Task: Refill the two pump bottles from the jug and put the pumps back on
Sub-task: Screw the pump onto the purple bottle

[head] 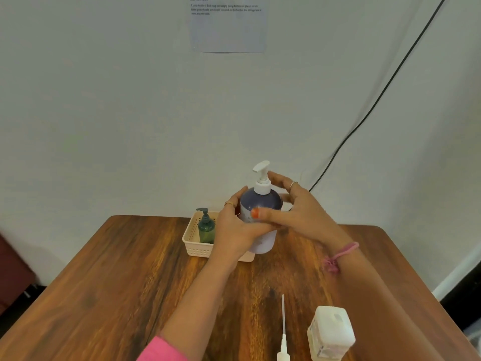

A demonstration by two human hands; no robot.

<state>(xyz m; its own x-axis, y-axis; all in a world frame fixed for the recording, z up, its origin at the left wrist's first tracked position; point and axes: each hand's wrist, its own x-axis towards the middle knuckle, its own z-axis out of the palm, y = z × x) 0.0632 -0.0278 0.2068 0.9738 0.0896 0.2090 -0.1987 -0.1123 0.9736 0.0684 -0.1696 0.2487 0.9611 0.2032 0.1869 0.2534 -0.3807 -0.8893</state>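
Note:
A large purple pump bottle with a white pump head screwed on stands upright at the right end of a cream basket. My left hand is wrapped around its body from the left. My right hand hovers at its right shoulder with fingers spread behind the pump neck and the thumb lying across the bottle's front. A small green pump bottle with its pump on stands inside the basket. A white squarish jug sits at the near right. A loose white pump with a long tube lies beside it.
The wooden table reaches back to a pale wall. A printed sheet is stuck high on the wall, and a black cable runs diagonally down it. A dark red seat stands at the far left.

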